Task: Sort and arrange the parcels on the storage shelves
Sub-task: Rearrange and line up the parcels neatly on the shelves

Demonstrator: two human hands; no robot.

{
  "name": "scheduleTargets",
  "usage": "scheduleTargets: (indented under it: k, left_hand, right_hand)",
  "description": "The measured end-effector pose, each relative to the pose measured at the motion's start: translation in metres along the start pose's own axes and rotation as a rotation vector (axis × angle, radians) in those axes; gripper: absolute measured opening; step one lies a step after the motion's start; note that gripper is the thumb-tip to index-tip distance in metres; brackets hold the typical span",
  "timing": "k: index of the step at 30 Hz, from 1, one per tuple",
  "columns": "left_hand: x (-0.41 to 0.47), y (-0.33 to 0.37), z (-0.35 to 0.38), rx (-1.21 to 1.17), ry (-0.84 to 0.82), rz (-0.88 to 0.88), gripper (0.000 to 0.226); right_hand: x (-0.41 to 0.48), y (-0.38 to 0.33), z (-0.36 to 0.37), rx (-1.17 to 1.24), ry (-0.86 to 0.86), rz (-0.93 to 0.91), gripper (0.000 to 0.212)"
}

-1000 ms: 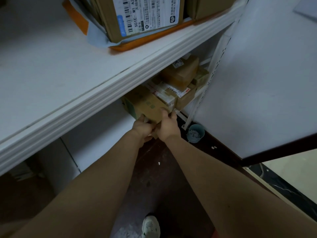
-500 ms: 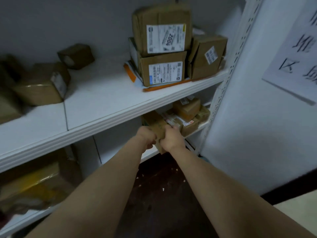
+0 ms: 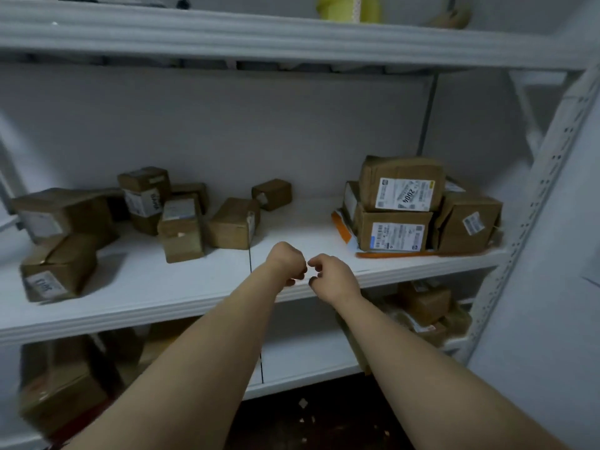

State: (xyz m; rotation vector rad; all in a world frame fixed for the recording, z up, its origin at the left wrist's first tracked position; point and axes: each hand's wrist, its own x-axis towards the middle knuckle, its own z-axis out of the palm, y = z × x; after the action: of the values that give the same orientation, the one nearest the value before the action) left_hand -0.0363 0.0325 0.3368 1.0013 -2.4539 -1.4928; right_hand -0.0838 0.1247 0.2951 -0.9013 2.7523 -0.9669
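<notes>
White shelving against a pale wall (image 3: 292,125), dim light. Head view: the middle shelf (image 3: 308,228) has a neat stack (image 3: 394,233) at right, sitting on an orange-edged mailer (image 3: 344,230). Loose boxes (image 3: 183,228) lie scattered at left, some tipped.

The left grip (image 3: 287,263) and right grip (image 3: 334,277) hover just in front of the shelf edge. They're nearly touching, fingers curled in, both empty, so this looks like a gap between picks.

Next is prob. the scattered lot:
- Take one box at a time, grips on opp. sides.
- Turn the label outward.
- Set it flush in the bare gap beside the stack.
- Don't nudge the stack; its top box (image 3: 402,185) sits a bit skewed.

The lower shelf (image 3: 302,352) has more parcels (image 3: 425,302), blurred. On the top shelf (image 3: 259,37) there's a yellow-green roll (image 3: 349,8). A perforated post (image 3: 548,177) stands at right, w/ dark floor (image 3: 308,417) below.
</notes>
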Motion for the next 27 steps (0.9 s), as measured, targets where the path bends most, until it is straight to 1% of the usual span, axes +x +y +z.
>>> scheduleTargets:
  k: [4,6,8,12,15,16,19,22,25,27]
  left_hand:
    - [0.033,-0.011,-0.043,0.002,0.124,0.012,0.029]
    - [0.053,-0.018,-0.069,-0.001,0.207,-0.003,0.030]
    - [0.076,-0.025,-0.094,0.026,0.250,-0.011,0.028]
    - [0.123,-0.036,-0.130,0.124,0.270,0.002,0.025]
    - [0.153,-0.042,-0.140,0.274,0.250,0.007,0.025]
    - [0.163,-0.042,-0.142,0.335,0.234,0.018,0.029]
    - [0.189,-0.043,-0.141,0.498,0.214,0.037,0.050]
    - [0.208,-0.043,-0.135,0.663,0.204,-0.004,0.085]
    - [0.222,-0.041,-0.129,0.701,0.207,-0.064,0.125]
    - [0.235,-0.041,-0.124,0.693,0.192,-0.092,0.141]
  right_hand:
    - [0.035,-0.033,0.017,0.024,-0.013,-0.023,0.044]
    - [0.059,-0.049,0.029,0.050,-0.023,-0.017,0.043]
    - [0.085,-0.063,0.041,0.077,-0.038,-0.001,0.041]
    - [0.134,-0.081,0.066,0.087,-0.075,0.043,0.040]
    - [0.161,-0.085,0.085,0.123,-0.101,0.097,0.041]
    - [0.169,-0.086,0.091,0.139,-0.105,0.114,0.041]
    - [0.188,-0.087,0.103,0.198,-0.106,0.150,0.041]
    - [0.202,-0.086,0.110,0.223,-0.107,0.184,0.041]
    - [0.212,-0.081,0.111,0.262,-0.098,0.219,0.040]
    - [0.218,-0.075,0.111,0.287,-0.106,0.245,0.039]
